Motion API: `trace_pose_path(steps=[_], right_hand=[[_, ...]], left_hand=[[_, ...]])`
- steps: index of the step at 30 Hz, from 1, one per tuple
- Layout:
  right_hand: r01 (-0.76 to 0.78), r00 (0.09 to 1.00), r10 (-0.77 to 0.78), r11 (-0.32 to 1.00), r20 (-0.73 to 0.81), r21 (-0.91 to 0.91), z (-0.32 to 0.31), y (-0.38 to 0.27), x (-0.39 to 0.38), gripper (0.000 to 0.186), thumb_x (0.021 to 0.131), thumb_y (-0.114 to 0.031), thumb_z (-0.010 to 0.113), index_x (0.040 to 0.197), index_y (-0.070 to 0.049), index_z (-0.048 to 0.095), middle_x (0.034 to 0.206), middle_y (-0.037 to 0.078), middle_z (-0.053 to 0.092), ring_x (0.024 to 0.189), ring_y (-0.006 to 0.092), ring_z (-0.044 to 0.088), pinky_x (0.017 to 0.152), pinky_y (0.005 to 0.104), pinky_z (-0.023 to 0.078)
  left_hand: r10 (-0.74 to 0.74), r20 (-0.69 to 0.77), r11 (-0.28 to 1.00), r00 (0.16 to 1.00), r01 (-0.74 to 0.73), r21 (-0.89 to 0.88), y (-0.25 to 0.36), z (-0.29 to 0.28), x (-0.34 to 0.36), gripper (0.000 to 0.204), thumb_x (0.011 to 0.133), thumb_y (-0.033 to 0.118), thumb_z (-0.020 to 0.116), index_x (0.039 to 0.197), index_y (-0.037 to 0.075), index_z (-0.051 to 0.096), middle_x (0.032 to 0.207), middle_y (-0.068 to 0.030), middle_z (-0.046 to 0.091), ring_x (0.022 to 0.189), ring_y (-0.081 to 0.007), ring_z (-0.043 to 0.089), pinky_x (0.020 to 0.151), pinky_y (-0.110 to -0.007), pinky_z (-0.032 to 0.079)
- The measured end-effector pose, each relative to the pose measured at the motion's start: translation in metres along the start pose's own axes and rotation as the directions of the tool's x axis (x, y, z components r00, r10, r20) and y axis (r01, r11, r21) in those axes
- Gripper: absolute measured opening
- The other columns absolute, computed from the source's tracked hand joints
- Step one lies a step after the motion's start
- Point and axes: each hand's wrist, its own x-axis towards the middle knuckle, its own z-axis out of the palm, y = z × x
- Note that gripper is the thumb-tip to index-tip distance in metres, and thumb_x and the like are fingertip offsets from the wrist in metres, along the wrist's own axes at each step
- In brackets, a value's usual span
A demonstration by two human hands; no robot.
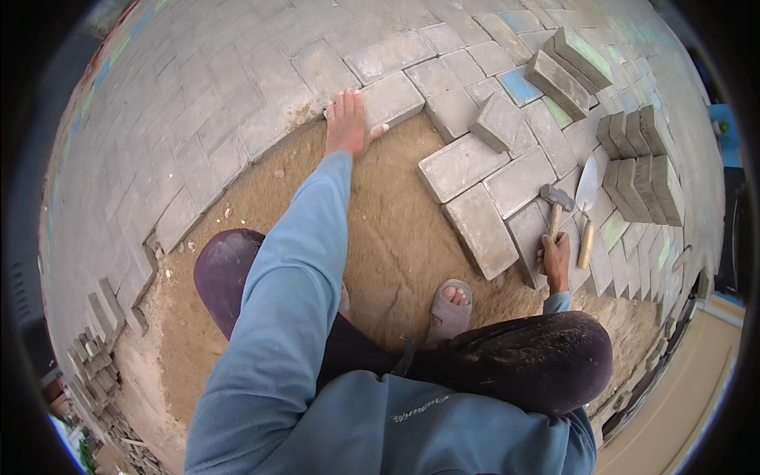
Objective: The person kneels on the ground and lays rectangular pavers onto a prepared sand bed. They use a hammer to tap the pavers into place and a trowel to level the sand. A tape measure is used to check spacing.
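Note:
My left hand (346, 127) reaches forward with its fingers stretched out. Its fingertips rest at the edge of the laid paving, and the thumb lies against a grey paver (393, 99) beside it. On the right, my right hand (555, 260) is closed round the wooden handle of a hammer (556, 198). The hammer's dark metal head points away from me, above the laid pavers. Just right of it lies a trowel (587, 186) with a pale blade and wooden handle. Bare brown sand (388, 206) stretches between my hands.
Stacked pavers (645, 186) stand at the right, with loose pavers (562, 79) on the paving farther back. A single paver (496, 123) sits atop the laid ones. More pavers are piled (95, 368) at the lower left. My sandalled foot (451, 310) is on the sand.

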Motion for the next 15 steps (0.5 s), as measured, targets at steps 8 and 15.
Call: trace_pose_path(steps=[8, 15], right_hand=[[-0.018, 0.991, -0.037, 0.912, 0.125, 0.411, 0.005, -0.117, -0.016, 0.019, 0.103, -0.025, 0.056, 0.106, -0.006, 0.056, 0.072, -0.002, 0.052, 0.052, 0.0061, 0.048, 0.043, 0.0230, 0.040], [0.687, 0.727, -0.683, 0.725, -0.071, 0.061, 0.063, -0.255, -0.001, 0.039, 0.103, -0.022, 0.061, 0.129, 0.004, 0.050, 0.086, 0.016, 0.060, 0.068, 0.0263, 0.063, 0.058, 0.0367, 0.052]], left_hand=[[-0.014, -0.056, 1.000, 0.998, 0.013, -0.009, -0.003, 0.005, -0.001, 0.109, 0.091, 0.072, 0.057, 0.158, -0.006, 0.022, 0.165, -0.0237, 0.024, 0.157, -0.0380, 0.015, 0.128, -0.054, 0.011], [-0.027, -0.033, 0.999, 0.999, 0.026, -0.041, -0.002, -0.005, -0.004, 0.108, 0.089, 0.070, 0.060, 0.158, -0.006, 0.024, 0.166, -0.0241, 0.023, 0.157, -0.0372, 0.016, 0.127, -0.055, 0.012]])
